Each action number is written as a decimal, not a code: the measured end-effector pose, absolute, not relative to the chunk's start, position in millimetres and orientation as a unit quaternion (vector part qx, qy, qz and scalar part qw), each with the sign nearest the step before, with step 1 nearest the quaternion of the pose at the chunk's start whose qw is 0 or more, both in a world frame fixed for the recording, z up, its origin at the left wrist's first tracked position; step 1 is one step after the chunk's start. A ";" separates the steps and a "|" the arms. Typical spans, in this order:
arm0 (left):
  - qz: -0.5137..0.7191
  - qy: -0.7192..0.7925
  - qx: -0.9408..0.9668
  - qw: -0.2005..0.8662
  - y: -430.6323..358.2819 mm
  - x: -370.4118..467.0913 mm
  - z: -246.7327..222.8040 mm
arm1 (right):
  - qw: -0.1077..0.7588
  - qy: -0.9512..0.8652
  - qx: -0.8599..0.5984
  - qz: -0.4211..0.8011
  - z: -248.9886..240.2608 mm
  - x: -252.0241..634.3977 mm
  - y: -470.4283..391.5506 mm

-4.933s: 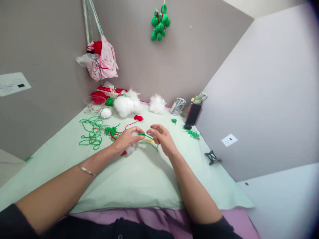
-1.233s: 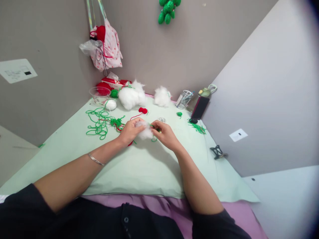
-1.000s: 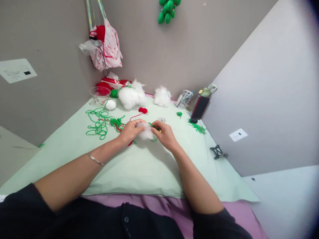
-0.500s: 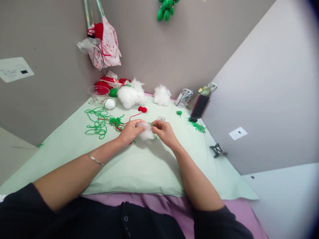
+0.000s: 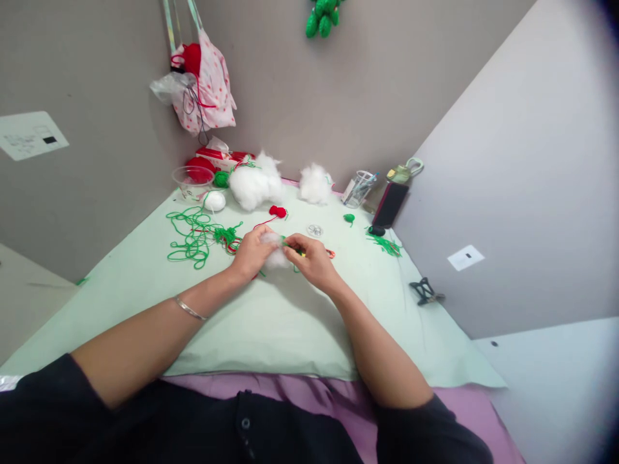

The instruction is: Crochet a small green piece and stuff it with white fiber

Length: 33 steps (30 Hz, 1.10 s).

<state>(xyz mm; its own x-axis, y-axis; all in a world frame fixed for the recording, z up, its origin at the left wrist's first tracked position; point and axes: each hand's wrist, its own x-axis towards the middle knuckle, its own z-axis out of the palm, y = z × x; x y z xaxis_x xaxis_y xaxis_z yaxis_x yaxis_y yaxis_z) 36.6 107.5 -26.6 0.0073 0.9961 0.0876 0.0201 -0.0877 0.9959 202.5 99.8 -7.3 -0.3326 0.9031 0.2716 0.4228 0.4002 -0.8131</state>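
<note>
My left hand (image 5: 252,254) is closed around a loose tuft of white fibre stuffing (image 5: 276,259), held just above the cloth. Against the stuffing, my right hand (image 5: 312,259) pinches a small green yarn piece (image 5: 284,241), mostly hidden by the fingers. A bit of yellow shows under the right fingers, and an orange-red end (image 5: 331,254) sticks out behind that hand; what it belongs to I cannot make out. Beyond the hands lie a small red yarn piece (image 5: 277,211) with a trailing strand and a clear round dish (image 5: 314,230) with small rings.
Tangled green yarn (image 5: 188,241) spreads left of my hands. Stuffing heaps (image 5: 256,183), a white ball (image 5: 215,201) and a plastic tub (image 5: 193,183) stand at the back. On the right are a clear cup (image 5: 358,190), a phone (image 5: 391,205), green yarn scraps (image 5: 385,245) and a black claw clip (image 5: 425,292).
My right hand has shifted left, closer to my left hand, covering more of the stuffing. The clear dish and the orange-red end now show beyond it.
</note>
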 end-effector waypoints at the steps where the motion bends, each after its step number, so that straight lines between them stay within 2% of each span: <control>1: 0.515 0.476 0.518 0.490 108.9 36.0 -28.8 | 0.360 -0.757 -0.426 0.342 -5.5 206.4 100.3; 6: 0.504 0.439 0.472 0.575 112.1 38.0 -37.9 | 0.324 -0.778 -0.383 0.377 -2.2 217.5 101.2; 17: 0.503 0.378 0.424 0.651 104.1 45.2 -35.2 | 0.396 -0.709 -0.463 0.356 -14.6 203.3 108.6; 25: 0.450 0.342 0.459 0.686 100.9 39.8 -23.7 | 0.412 -0.670 -0.489 0.377 -13.8 210.3 111.9; 33: 0.440 0.358 0.460 0.683 108.4 35.9 -25.4 | 0.388 -0.654 -0.448 0.470 -2.2 214.7 106.2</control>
<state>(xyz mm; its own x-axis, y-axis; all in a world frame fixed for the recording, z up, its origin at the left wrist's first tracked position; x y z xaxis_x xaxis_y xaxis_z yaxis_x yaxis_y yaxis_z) 35.9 108.4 -25.4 0.3562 0.9306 -0.0838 -0.2712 0.1888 0.9438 214.7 106.2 -2.2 -0.2982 0.9506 0.0858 0.2212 0.1563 -0.9626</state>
